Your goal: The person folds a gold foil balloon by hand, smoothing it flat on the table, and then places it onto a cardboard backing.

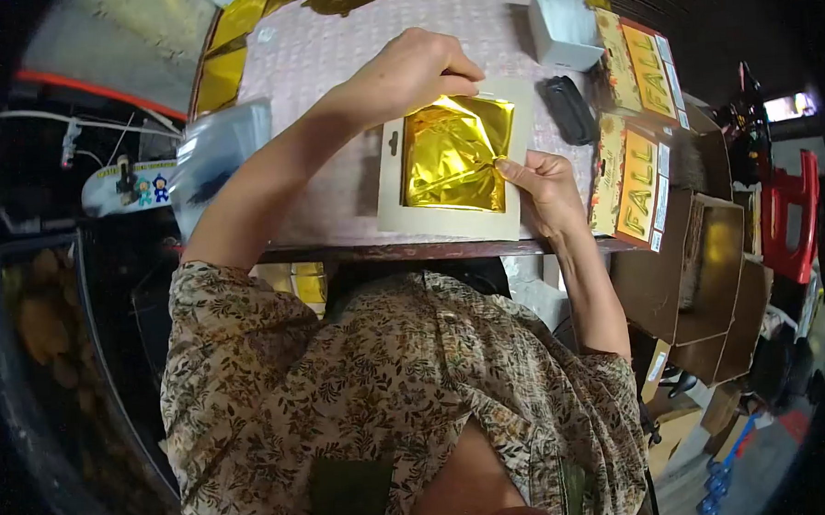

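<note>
Above the near edge of the table is a white card frame (448, 221) with a hang hole at its left side. Shiny gold foil (454, 159) fills its window, creased toward the right. My left hand (423, 68) is at the card's top edge, its fingers bent down and pressed together there; what they pinch is too small to make out. My right hand (546, 185) grips the card's right side, with the thumb on the front over the foil and the fingers behind.
Two FALL packages (646, 77) lie at the table's right edge, beside a black object (568, 111) and a white box (564, 32). Clear plastic sleeves (228, 150) lie at the left. Gold foil (220, 77) lines the far left edge. Cardboard boxes (708, 272) stand right of the table (314, 220).
</note>
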### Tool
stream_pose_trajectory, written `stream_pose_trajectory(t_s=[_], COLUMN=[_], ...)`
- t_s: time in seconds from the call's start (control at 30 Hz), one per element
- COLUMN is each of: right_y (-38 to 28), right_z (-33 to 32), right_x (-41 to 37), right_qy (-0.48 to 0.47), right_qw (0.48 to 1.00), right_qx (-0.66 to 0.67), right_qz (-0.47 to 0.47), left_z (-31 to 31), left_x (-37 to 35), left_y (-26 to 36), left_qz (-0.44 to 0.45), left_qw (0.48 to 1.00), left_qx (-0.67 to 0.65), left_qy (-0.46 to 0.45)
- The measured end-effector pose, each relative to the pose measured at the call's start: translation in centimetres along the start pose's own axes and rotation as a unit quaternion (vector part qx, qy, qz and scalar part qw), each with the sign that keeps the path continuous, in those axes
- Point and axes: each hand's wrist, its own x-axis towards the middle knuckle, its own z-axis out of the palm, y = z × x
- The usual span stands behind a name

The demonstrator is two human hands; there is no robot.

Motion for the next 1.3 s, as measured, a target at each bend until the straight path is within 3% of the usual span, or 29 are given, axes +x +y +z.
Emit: stream_pose_trajectory(t_s=[0.13,0.33,0.53,0.57,0.63,0.7,0.9,1.07,1.17,1.3], right_y=[0.0,1.0,0.6,0.5,0.3,-0.7,0.0,1.1,1.9,3.0], right_z=[0.8,-0.1,1.5,1.0,2.8,5.6,4.6,7.8,8.0,5.8], right_x=[-0.6,-0.2,0.1,0.7,0.6,0.0,0.9,0.4,1.0,1.9], right_qy=[-0.007,0.000,0.038,0.014,0.065,0.086,0.109,0.095,0.129,0.085], right_qw=[1.000,0.998,0.996,0.995,0.990,0.991,0.968,0.980,0.978,0.986], right_qx=[-0.012,-0.039,-0.048,-0.071,-0.068,-0.065,-0.216,-0.118,-0.080,-0.032], right_qz=[-0.015,-0.051,-0.063,-0.069,-0.102,-0.073,-0.064,-0.133,-0.143,-0.141], left_z=[-3.0,-8.5,-7.1,-6.8,-6.2,-5.6,-3.7,-4.4,-4.2,-5.1], left_x=[-5.8,-25.7,-36.5,-37.1,-37.2,-38.1,-38.9,-38.1,-38.4,-37.3], left_y=[-0.4,-4.3,-7.9,-7.5,-7.0,-7.8,-9.8,-8.2,-9.0,-9.2], left_qz=[0.027,-0.258,-0.361,-0.374,-0.336,-0.332,-0.279,-0.327,-0.315,-0.320], left_qw=[0.991,0.960,0.926,0.921,0.937,0.934,0.940,0.902,0.915,0.925], left_qx=[-0.044,0.053,-0.055,-0.053,-0.035,-0.078,-0.140,-0.207,-0.164,-0.111], left_qy=[0.126,0.093,0.092,0.099,0.090,0.109,0.135,0.194,0.193,0.170])
